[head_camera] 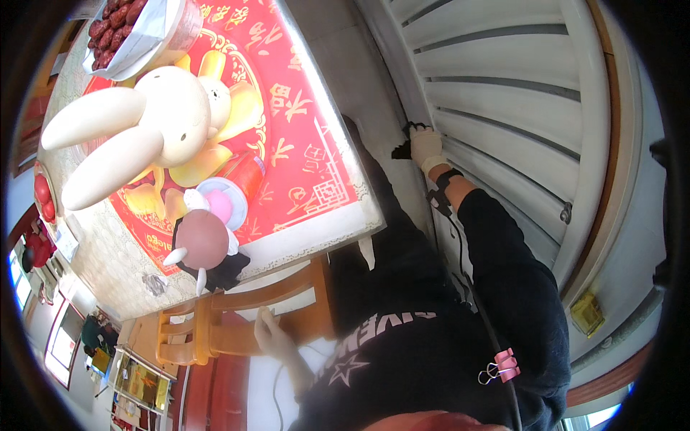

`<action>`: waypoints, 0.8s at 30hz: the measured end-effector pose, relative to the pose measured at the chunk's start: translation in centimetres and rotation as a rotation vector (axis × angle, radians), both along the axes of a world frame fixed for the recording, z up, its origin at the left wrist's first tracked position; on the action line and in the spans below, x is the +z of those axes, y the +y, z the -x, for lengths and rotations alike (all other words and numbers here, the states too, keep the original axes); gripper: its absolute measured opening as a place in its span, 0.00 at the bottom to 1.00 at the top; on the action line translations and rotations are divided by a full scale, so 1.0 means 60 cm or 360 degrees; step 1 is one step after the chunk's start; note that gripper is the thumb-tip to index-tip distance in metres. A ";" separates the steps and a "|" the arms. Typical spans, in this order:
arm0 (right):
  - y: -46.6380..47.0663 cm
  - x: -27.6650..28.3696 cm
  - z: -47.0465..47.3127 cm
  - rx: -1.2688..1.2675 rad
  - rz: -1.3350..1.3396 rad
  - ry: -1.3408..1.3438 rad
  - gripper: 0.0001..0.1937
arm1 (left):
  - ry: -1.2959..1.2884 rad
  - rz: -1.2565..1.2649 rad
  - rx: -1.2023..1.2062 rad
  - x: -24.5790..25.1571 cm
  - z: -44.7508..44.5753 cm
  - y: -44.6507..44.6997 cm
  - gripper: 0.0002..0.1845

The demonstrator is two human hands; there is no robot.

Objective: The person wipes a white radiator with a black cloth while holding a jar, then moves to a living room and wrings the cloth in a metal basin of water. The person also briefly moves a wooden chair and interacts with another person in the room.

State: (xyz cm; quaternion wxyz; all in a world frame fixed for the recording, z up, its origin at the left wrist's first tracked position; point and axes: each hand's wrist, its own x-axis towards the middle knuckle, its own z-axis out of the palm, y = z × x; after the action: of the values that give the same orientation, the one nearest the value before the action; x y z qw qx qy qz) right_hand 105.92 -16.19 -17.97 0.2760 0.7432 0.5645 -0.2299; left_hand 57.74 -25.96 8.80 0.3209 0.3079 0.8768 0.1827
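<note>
My right hand [427, 144], in a pale glove, reaches to the lower edge of a white slatted radiator [498, 97]. Its fingers are closed on a dark cloth [401, 151], whose ragged end sticks out to the left of the glove. A black strap and cable run along that wrist and forearm. Lower in the picture, my left hand [272, 334] wears a pale glove too and hangs in front of a wooden chair [318, 304]. Its fingers lie close together and nothing shows in them; the inside of the palm is hidden.
A table corner [372, 218] juts out near my legs. On its red printed mat [291, 172] stand a white rabbit figure [180, 118], a horned figurine [202, 240] and a tub of dried red dates [116, 35]. A pink binder clip [506, 365] grips the cable. Another person [94, 331] is far left.
</note>
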 end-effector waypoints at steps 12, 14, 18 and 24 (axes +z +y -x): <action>0.335 -0.007 -0.048 -0.1102 -0.0415 -0.0091 0.30 | 0.0043 0.0121 0.0017 -0.004 0.008 0.001 0.18; 0.348 -0.016 -0.048 -0.1138 -0.0416 -0.0085 0.26 | 0.0069 0.0087 0.0024 -0.005 0.005 0.001 0.19; 0.323 -0.046 -0.054 -0.0910 -0.0553 -0.0137 0.16 | 0.0026 0.0046 0.0080 -0.005 0.001 0.001 0.19; 0.172 -0.086 -0.057 -0.0679 -0.0487 -0.0125 0.17 | -0.0014 -0.0019 0.0052 -0.002 0.001 -0.002 0.19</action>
State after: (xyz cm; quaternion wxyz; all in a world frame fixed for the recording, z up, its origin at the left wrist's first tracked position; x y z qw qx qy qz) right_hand 109.32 -5.85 -23.13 0.1275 0.8869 0.4119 -0.1660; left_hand 57.71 -26.05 8.68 0.3198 0.2948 0.8792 0.1944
